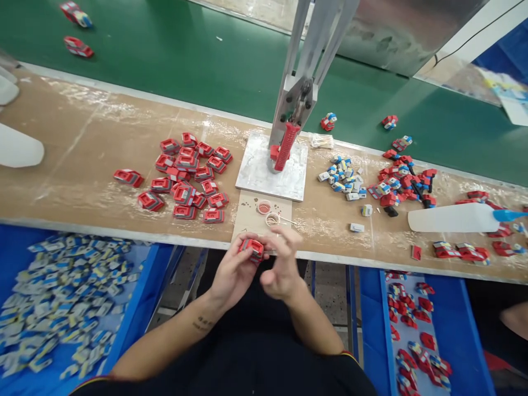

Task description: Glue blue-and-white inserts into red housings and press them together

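My left hand [236, 270] is closed around a red toy car body [253, 249] with grey trim, held just off the table's front edge. Beside it, my right hand [282, 264] is raised with thumb and fingers apart; some fingers are slightly blurred and one reaches close to the toy. Nothing shows in that hand. Just beyond the hands lies a sheet of card [247, 217] with a small cup of red paint [264, 207] and a second small cup [273, 219], a thin stick [287, 220] by it.
A hand press with a red handle [287, 147] stands on a metal plate [251, 173]. Red car bodies [184, 193] pile up left; grey-blue parts [344, 179] and a white bottle [451, 218] lie right. Blue bins [142, 291] flank me. A green conveyor [165, 49] runs behind.
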A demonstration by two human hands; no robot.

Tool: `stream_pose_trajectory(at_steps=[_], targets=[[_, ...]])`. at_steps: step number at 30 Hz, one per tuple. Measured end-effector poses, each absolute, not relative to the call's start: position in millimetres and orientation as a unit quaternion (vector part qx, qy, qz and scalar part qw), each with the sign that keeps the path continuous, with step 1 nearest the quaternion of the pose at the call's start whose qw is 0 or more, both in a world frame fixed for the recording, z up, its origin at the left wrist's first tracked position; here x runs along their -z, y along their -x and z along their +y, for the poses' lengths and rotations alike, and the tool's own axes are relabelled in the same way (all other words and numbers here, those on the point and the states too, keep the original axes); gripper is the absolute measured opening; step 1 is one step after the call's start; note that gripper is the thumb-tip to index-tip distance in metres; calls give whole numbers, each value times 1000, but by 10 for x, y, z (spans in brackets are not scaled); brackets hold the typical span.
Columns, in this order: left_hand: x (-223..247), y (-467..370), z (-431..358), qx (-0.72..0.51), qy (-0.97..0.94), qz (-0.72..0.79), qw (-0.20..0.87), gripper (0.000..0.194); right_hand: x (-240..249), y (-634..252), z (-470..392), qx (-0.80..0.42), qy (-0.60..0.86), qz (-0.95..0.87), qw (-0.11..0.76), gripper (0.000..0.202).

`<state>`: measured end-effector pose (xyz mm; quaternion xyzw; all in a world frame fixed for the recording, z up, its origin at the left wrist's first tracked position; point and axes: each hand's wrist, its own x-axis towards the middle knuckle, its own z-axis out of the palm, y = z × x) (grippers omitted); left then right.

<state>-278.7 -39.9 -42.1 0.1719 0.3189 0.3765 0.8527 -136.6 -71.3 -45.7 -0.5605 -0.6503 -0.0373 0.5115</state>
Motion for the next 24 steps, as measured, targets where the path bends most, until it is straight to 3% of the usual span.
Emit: stream_pose_trajectory(at_steps=[2, 7, 11, 18, 24], targets=[[421, 2859, -290, -399, -138, 308, 853, 38, 464, 1052, -693, 40, 583, -625, 518, 50], [462, 3057, -78, -441, -156, 306, 829, 43, 611, 558, -645, -82, 650, -647, 391, 32], [583, 3116, -35, -438, -226, 302, 816, 48, 640, 610, -583, -105, 628, -669, 384, 9], [713, 3198, 41, -437, -445, 362, 693, 49, 409, 690, -326, -78, 585, -733, 338, 10], [685, 3156, 45, -428, -369, 290, 772, 47, 421, 750, -228, -108, 563, -733, 366, 14]])
